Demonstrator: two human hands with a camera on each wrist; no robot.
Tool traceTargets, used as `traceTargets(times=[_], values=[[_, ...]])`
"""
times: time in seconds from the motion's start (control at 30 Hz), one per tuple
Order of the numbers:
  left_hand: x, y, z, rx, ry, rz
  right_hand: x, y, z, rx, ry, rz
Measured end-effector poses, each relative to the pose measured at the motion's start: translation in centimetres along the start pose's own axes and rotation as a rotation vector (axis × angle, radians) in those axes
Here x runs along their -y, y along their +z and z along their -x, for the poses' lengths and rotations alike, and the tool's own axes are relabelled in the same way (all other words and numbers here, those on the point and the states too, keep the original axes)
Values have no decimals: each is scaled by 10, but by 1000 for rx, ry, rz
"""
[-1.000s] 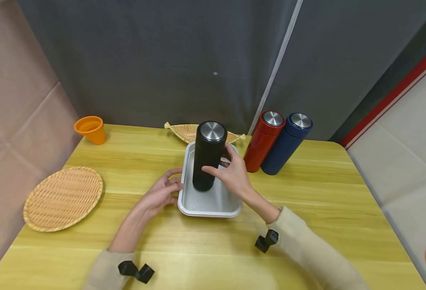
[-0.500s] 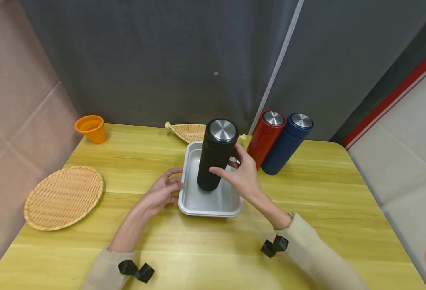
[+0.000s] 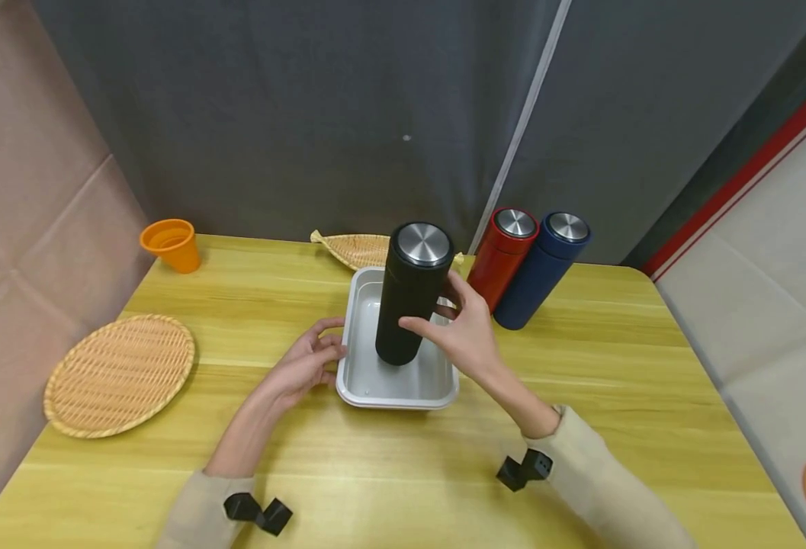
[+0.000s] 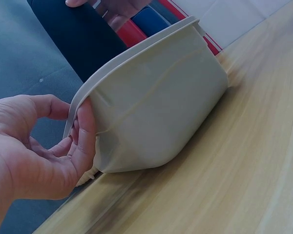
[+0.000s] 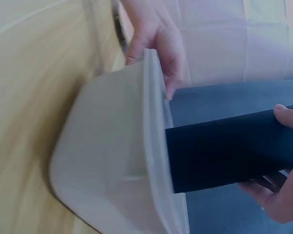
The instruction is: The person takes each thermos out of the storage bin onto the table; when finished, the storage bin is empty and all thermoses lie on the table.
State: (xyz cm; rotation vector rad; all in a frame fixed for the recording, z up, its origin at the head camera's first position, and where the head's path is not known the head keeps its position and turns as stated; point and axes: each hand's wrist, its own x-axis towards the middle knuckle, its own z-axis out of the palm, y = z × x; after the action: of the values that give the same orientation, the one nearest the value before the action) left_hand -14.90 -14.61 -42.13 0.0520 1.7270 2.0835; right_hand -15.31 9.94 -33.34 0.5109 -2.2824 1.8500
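Observation:
A black thermos (image 3: 409, 305) with a silver lid top stands slightly tilted over the grey rectangular basin (image 3: 375, 387). My right hand (image 3: 470, 332) grips the thermos around its middle, thumb on the near side and fingers behind. In the right wrist view the basin's rim (image 5: 154, 141) meets the thermos (image 5: 224, 156); whether its base touches the basin floor I cannot tell. My left hand (image 3: 306, 360) holds the basin's left rim. The left wrist view shows its thumb over the rim and fingers beneath, against the basin wall (image 4: 156, 102).
Red (image 3: 502, 259) and blue (image 3: 543, 271) thermoses stand side by side at the back right. A boat-shaped wicker basket (image 3: 354, 248) lies behind the basin. On the left are an orange cup (image 3: 181, 255) and a round wicker tray (image 3: 121, 377). A dark curtain (image 3: 293, 114) borders the wooden table.
The right hand has shifted the black thermos a little to the right over the basin, mostly in the first half second. The left hand and the basin have stayed in place.

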Motion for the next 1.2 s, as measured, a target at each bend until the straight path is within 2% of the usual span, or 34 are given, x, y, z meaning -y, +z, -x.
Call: traceTargets(times=[0.43,0.67,0.93,1.2], values=[[0,1,1,-16,-16,-7,12,-19,-4,22,-54,20],[0,1,-1,-15,-13,-6,18,-31,-3,11,-16,54],[0,0,-1,-5,-3,-8,21,-39,0,-20,-12,36],[1,0,0,2,0,-1,24,-49,7,-72,-39,73]])
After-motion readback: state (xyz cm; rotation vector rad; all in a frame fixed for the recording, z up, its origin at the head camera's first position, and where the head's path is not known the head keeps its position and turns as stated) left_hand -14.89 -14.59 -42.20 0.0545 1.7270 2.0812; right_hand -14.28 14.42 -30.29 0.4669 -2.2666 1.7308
